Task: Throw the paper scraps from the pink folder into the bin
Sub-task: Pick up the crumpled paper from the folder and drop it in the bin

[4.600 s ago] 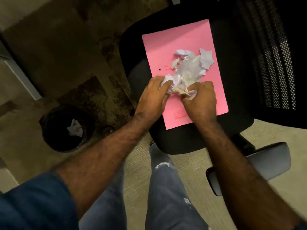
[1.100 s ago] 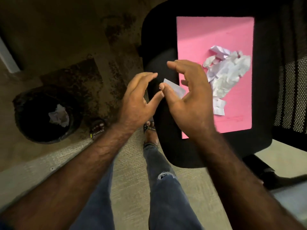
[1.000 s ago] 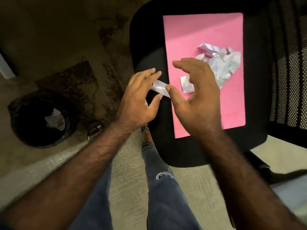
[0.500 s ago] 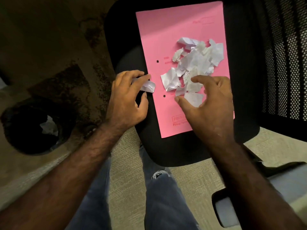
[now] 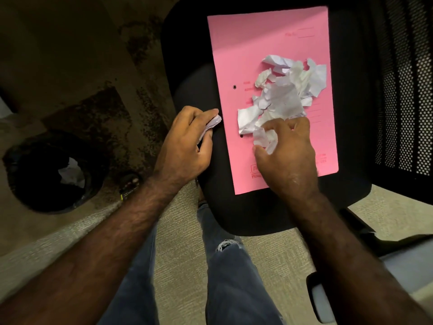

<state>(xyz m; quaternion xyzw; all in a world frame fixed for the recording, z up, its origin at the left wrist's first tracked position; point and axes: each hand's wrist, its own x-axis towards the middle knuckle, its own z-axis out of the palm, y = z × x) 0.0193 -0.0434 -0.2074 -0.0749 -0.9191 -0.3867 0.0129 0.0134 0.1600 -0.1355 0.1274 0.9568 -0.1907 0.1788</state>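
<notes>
While scraps (image 5: 284, 95) cover the folder (image 5: 246, 43), the bin (image 5: 28, 184) holds one.

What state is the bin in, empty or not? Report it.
Not empty: the bin, standing open-topped on the floor, has a crumpled white paper scrap lying inside. How full it is, cannot tell.

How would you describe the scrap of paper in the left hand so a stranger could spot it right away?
Start at the black chair seat with the pink folder lying on it. Just off the folder's left edge, the left hand is curled around a small crumpled white scrap. Unlike the pile of scraps on the folder, it sits over the black seat, pinched between fingers and thumb.
</notes>
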